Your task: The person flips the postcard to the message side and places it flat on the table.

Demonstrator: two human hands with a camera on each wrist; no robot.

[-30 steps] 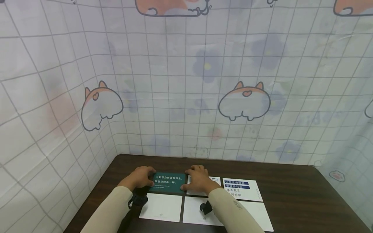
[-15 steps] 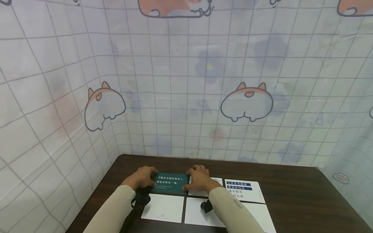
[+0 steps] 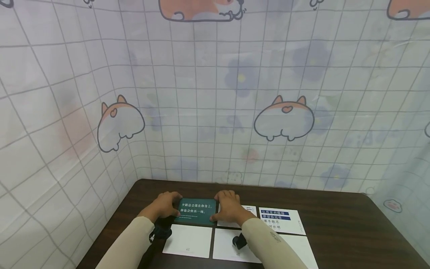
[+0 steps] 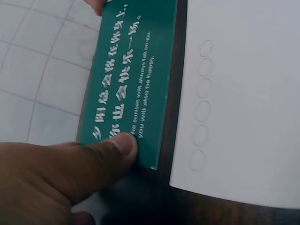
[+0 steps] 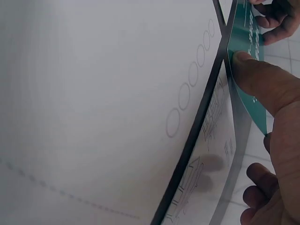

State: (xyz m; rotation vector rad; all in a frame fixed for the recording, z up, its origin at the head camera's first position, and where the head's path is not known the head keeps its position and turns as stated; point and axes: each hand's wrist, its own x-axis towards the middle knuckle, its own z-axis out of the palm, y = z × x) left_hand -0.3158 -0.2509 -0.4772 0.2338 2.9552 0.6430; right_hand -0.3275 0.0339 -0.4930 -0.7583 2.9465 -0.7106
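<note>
A green card point(image 3: 198, 211) with white Chinese lettering lies between the two hands in the head view, at the left end of the back row. My left hand point(image 3: 165, 205) pinches its left end, and in the left wrist view the thumb point(image 4: 123, 145) presses on the card's printed face point(image 4: 136, 70). The right end is pinched by my right hand point(image 3: 229, 207). In the right wrist view the right thumb point(image 5: 253, 70) lies on the green face near a corner, and the card's edge looks bowed. My right hand partly covers a white printed card point(image 3: 248, 209) beside it.
White cards lie in two rows on the dark wooden table point(image 3: 349, 228). One white card point(image 3: 281, 219) with blue bars of text is at the back right. Nearer are a blank-looking card point(image 3: 187, 241) and others partly under the right sleeve. A grid-patterned cloth point(image 3: 208, 123) hangs behind.
The head view shifts slightly, moving the scene a little to the right. Both hands keep their hold on the green card, whose far edge appears slightly higher.
</note>
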